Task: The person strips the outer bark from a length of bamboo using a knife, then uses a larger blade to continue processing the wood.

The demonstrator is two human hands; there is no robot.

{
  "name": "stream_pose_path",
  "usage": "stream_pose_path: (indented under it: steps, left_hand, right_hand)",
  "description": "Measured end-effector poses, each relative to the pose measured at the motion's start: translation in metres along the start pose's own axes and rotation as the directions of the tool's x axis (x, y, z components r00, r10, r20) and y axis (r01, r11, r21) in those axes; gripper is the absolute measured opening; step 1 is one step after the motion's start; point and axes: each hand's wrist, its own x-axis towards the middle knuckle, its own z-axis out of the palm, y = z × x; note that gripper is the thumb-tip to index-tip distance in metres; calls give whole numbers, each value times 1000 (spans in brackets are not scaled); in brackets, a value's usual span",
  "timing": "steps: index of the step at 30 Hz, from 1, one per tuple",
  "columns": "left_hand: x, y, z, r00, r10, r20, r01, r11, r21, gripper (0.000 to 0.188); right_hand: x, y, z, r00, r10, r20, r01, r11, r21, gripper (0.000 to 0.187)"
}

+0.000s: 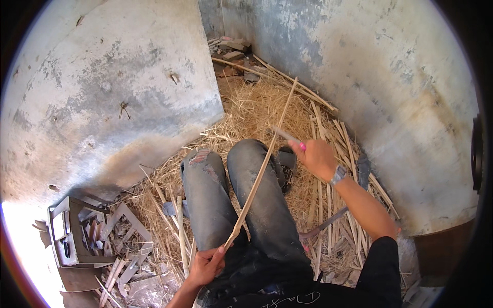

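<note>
My left hand (207, 264) grips the lower end of a long, pale bamboo strip (261, 172). The strip slants up and away across my thighs, its far tip above the pile of shavings. In my right hand (317, 158) is a knife (286, 134) with a pink handle, fingers wrapped round it. Its narrow blade points left and meets or crosses the strip toward the far end; whether the edge touches cannot be told. A watch (338, 175) circles my right wrist.
Curly shavings (257, 105) cover the floor around my legs. Split strips (328, 210) lie along the right wall (400, 97); others lean at the left of my knees. A broken wooden frame (77, 233) and scraps sit at the left, and rubble (233, 49) fills the far corner.
</note>
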Motion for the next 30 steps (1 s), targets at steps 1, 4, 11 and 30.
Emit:
stream_pose_path:
  steps: [1,4,11,30]
  left_hand:
    - [-3,0,-1,999,-39,26,40,999,-37,43]
    - [0,-11,-9,1000,-14,-13,14,999,34,43]
    - [-41,-73,-63,981,172,-92,-101,851,515,41]
    - [-30,-56,-64,994,49,97,-59,993,106,55]
  right_hand:
    - [6,12,-2,988,155,15,-154,988,-30,82]
    - [-34,-44,28,982,-176,-66,179,983,40,77]
    - [29,14,-10,973,45,-226,-18,992,123,79]
    - [97,36,-43,970,63,-234,-71,997,-25,80]
